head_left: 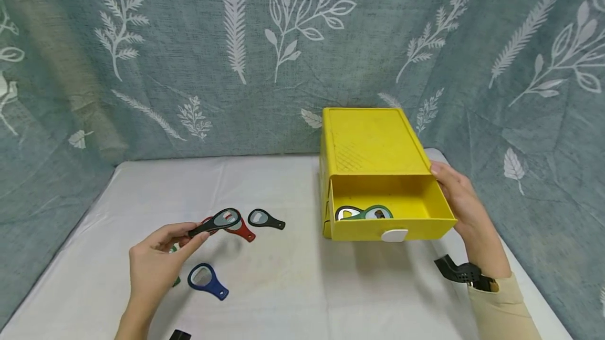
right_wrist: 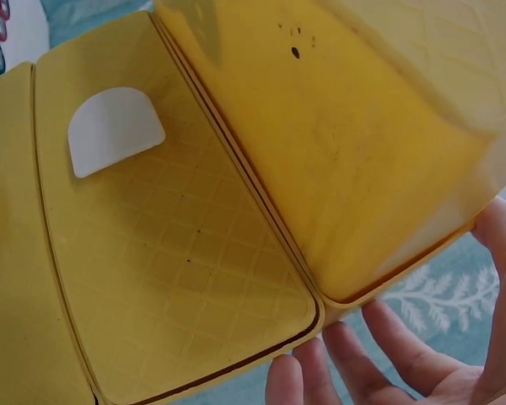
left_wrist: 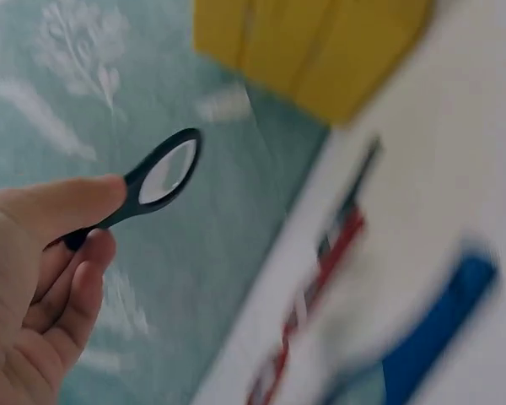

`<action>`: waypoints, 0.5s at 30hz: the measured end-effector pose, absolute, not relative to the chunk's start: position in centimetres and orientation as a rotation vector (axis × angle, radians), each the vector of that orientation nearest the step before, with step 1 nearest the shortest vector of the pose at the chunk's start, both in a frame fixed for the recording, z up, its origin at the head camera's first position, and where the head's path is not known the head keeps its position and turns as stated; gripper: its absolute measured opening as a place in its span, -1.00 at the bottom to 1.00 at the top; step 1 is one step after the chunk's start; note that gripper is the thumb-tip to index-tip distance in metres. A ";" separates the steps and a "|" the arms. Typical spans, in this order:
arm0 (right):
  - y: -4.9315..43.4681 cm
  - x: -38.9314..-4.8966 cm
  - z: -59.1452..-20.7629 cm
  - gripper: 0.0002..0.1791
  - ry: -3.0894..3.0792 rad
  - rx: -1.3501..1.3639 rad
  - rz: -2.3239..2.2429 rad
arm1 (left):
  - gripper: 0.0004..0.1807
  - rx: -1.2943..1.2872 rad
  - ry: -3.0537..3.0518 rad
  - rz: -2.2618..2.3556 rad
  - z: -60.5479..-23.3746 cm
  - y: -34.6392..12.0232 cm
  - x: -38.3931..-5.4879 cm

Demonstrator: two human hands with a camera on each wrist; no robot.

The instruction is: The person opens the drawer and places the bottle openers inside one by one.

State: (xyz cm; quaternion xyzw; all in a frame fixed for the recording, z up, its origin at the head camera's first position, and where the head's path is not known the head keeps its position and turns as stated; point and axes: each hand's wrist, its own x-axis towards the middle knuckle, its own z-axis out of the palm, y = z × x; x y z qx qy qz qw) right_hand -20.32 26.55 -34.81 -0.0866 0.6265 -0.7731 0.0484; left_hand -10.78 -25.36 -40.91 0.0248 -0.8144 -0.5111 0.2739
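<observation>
In the head view, my left hand (head_left: 158,258) pinches a black-rimmed magnifying glass (head_left: 226,217) by its handle, above the table. Below and around it lie a red magnifying glass (head_left: 243,231), a black one (head_left: 266,219), a blue one (head_left: 208,281) and a partly hidden green one (head_left: 177,280). My right hand (head_left: 460,198) touches the right side of a yellow drawer unit (head_left: 378,140), its fingers (right_wrist: 405,346) spread along the edge in the right wrist view. The top drawer (head_left: 364,230) is pulled out, holding a green-handled magnifying glass (head_left: 378,212) and a white-and-black-rimmed one (head_left: 346,212).
A white cloth (head_left: 279,287) covers the table. Behind it hangs a grey-green curtain (head_left: 198,67) with white leaf prints. Lower drawers with white handles (right_wrist: 114,131) show in the right wrist view. A small black object (head_left: 180,335) lies at the near edge.
</observation>
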 end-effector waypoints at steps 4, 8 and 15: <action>26.6 -20.1 -34.8 -0.72 1.936 -0.238 -2.355 | -0.69 0.076 -2.023 -1.577 -38.4 -22.6 -11.2; 26.6 -20.0 -34.6 -0.73 1.934 -0.185 -2.363 | -0.68 0.028 -1.921 -1.671 -36.0 -19.5 -11.4; 26.4 -20.1 -34.5 -0.74 1.919 -0.148 -2.367 | -0.70 -0.308 -1.852 -1.763 -33.3 -14.4 -11.3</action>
